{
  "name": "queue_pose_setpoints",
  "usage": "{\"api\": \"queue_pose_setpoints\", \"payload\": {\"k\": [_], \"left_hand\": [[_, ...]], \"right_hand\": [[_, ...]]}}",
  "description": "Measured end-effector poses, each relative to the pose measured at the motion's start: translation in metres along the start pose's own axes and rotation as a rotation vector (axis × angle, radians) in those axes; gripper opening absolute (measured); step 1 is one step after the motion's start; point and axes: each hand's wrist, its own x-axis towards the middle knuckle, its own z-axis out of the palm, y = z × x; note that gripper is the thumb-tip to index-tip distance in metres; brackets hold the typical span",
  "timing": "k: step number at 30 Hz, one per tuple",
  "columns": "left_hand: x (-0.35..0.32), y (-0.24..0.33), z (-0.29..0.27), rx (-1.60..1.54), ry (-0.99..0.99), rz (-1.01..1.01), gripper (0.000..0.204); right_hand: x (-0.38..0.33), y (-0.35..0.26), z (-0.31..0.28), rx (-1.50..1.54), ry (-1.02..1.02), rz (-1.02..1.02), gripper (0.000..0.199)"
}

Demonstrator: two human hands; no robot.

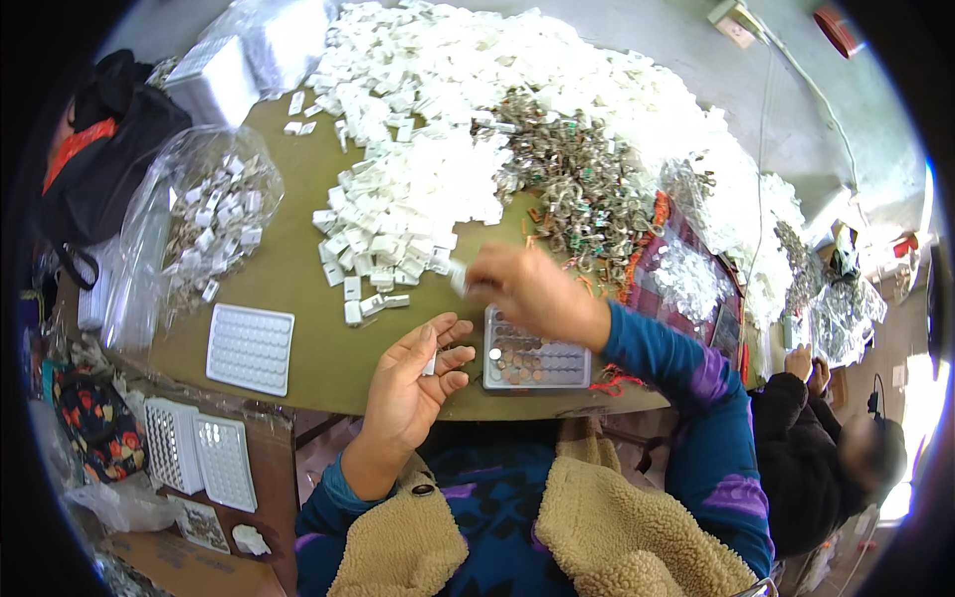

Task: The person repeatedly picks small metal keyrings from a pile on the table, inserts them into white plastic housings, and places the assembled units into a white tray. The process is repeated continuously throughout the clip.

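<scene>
My left hand [408,383] is low over the table's front edge, fingers curled around a small white plastic piece [430,365] that shows only in part. My right hand [532,289] reaches across the compartment tray, smeared by motion. At its fingertips is another small white plastic piece [459,278], blurred, beside the pile. Under that hand lies the greyish tray [577,370], with several small round copper-coloured discs [519,368] and one bright silver disc [495,354]. A heap of small white rectangular plastic pieces [398,214] lies just beyond both hands.
Dark metal parts [587,189] are heaped right of the white pile. A white dimpled tray [250,349] and a clear bag of parts [214,214] lie left. More trays [225,461] stand lower left. Another person [816,448] works at the right.
</scene>
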Motion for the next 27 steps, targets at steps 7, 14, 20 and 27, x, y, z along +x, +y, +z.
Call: {"api": "queue_pose_setpoints", "payload": {"k": [7,14,20,27], "left_hand": [[0.011,-0.008,-0.008,0.062,-0.138,-0.041,0.029],[-0.001,-0.009,-0.014,0.040,-0.036,-0.013,0.031],[-0.002,-0.012,-0.014,0.052,-0.063,-0.004,0.031],[-0.008,-0.015,-0.015,0.025,-0.065,0.017,0.031]], "right_hand": [[-0.037,-0.014,-0.001,0.298,-0.068,-0.157,0.016],[-0.003,0.068,-0.042,-0.687,0.187,-0.012,0.005],[0.015,0.083,-0.029,-1.014,0.043,0.115,0.003],[0.009,0.090,-0.037,-0.731,0.242,0.053,0.008]]}}
